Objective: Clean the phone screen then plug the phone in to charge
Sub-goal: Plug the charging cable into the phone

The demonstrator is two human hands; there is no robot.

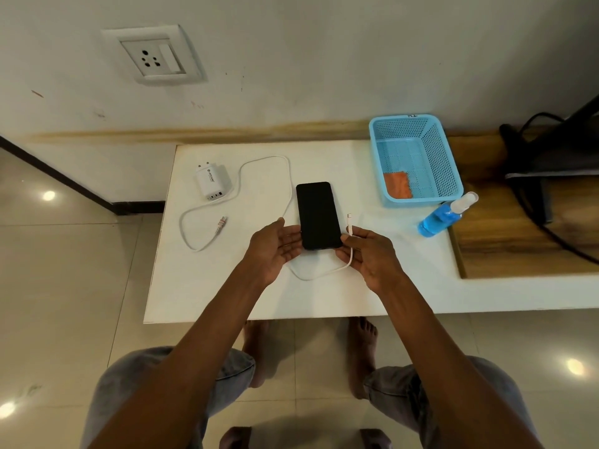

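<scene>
A black phone (317, 215) lies screen up with a dark screen on the white table (227, 286). My left hand (275, 247), palm up with fingers straight, touches the phone's near left corner. My right hand (369, 254) is at the near right corner and pinches the white charging cable (324, 273) just below its small connector (349, 217), which points up beside the phone. The cable loops past the phone to its loose USB plug (220, 223). A white charger adapter (212, 183) lies unplugged at the table's far left.
A wall socket (155, 56) sits above the table's left. A blue basket (418, 157) holding an orange cloth (397, 186) stands at the back right, with a spray bottle (444, 215) of blue liquid lying beside it. Dark cables hang over the wooden ledge at right.
</scene>
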